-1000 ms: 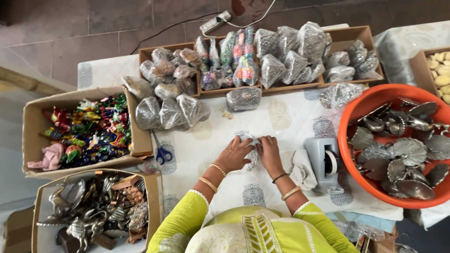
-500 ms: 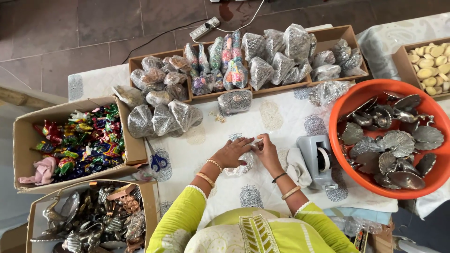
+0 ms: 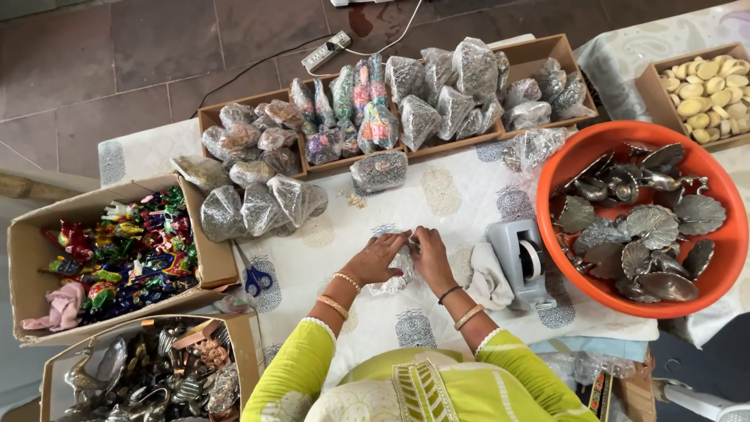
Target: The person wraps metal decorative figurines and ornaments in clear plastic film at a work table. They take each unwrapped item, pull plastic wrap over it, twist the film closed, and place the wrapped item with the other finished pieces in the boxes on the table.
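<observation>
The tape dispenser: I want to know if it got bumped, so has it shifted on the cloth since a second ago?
No. The tape dispenser sits beside the orange tub as before; only the camera view shifted.

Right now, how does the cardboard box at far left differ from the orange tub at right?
The cardboard box is brown and rectangular with folded flaps; the orange tub is round with a smooth rim. The cardboard box holds bright, multicoloured small items; the orange tub holds dull grey metal leaf-shaped dishes. Both are open-topped and sit beside the patterned white cloth where the left hand and right hand press a clear packet.
</observation>
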